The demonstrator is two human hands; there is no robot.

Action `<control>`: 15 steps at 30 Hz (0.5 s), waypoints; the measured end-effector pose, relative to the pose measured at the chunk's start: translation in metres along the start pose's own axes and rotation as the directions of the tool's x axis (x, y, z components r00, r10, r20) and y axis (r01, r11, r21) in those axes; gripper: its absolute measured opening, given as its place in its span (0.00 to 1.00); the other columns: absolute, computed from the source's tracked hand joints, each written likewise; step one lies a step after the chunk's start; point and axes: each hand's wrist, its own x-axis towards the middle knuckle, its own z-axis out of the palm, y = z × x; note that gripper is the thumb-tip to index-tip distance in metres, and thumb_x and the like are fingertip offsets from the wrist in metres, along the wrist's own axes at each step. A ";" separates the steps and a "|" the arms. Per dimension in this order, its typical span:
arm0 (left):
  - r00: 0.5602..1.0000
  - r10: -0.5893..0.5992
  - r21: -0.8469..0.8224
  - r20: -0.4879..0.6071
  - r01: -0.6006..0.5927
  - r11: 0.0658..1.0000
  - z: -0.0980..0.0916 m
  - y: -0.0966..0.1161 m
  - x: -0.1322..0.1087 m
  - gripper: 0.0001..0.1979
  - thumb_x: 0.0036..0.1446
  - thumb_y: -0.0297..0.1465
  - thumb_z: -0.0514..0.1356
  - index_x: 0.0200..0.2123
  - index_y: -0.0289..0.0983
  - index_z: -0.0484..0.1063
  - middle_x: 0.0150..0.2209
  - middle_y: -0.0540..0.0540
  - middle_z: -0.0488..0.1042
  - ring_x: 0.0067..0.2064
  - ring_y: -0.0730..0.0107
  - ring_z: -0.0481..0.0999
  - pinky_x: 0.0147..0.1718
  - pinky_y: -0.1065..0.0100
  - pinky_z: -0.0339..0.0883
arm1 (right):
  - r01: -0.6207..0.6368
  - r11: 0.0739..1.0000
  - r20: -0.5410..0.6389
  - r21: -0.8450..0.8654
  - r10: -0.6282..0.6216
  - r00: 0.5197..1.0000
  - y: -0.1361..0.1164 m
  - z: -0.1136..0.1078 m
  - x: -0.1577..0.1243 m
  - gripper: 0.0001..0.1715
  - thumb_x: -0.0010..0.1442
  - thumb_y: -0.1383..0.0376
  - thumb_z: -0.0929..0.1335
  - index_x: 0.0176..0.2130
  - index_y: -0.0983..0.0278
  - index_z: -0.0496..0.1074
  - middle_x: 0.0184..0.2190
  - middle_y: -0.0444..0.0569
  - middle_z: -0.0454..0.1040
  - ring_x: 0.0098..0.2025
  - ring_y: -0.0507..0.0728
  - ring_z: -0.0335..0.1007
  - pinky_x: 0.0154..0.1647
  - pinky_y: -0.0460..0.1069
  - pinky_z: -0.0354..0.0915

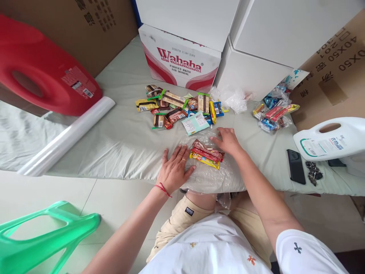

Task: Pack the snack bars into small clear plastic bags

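Observation:
A small stack of snack bars [207, 153] in red and yellow wrappers lies on a sheet of clear plastic film [212, 173] at the near edge of the grey-covered surface. My left hand [174, 167] rests flat on the film just left of the stack, fingers spread and open. My right hand [227, 140] lies on the film at the stack's upper right, fingers stretched forward, holding nothing. Behind them lies a loose pile of wrapped snacks [176, 106] with a pale green label card [195, 123].
A roll of clear film [67, 136] lies at left beside a red jug [42, 72]. A Wahaha carton [180, 57] and white boxes stand at the back. Bagged snacks [273, 110], a white jug [330, 139], a phone [295, 166] and keys [313, 173] sit right. A green stool [42, 232] stands near left.

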 end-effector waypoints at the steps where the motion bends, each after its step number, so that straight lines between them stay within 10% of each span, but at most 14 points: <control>1: 1.000 0.001 0.000 0.001 -0.001 1.000 0.000 0.000 0.000 0.34 0.69 0.47 0.50 0.72 0.39 0.57 0.72 0.38 0.58 0.74 0.48 0.55 0.72 0.36 0.33 | 0.005 1.000 0.059 0.023 -0.007 0.998 0.001 0.003 0.008 0.29 0.61 0.51 0.72 0.54 0.67 0.74 0.41 0.56 0.77 0.51 0.67 0.65 0.51 0.56 0.63; 5: 1.000 0.003 -0.001 0.002 -0.003 1.000 -0.001 0.001 0.000 0.34 0.69 0.47 0.50 0.73 0.38 0.56 0.72 0.37 0.58 0.74 0.48 0.56 0.72 0.36 0.34 | 0.029 0.969 0.229 0.247 -0.088 0.969 -0.003 0.010 0.020 0.12 0.59 0.58 0.72 0.37 0.65 0.76 0.27 0.43 0.73 0.34 0.55 0.66 0.36 0.47 0.60; 15: 0.999 -0.017 -0.005 -0.035 0.017 1.000 0.001 0.000 -0.002 0.37 0.68 0.47 0.51 0.74 0.37 0.52 0.73 0.36 0.56 0.73 0.48 0.57 0.72 0.38 0.36 | 0.342 0.875 -0.039 0.342 -0.350 0.936 -0.030 -0.014 -0.014 0.08 0.66 0.62 0.67 0.41 0.61 0.76 0.45 0.50 0.76 0.42 0.55 0.74 0.44 0.48 0.68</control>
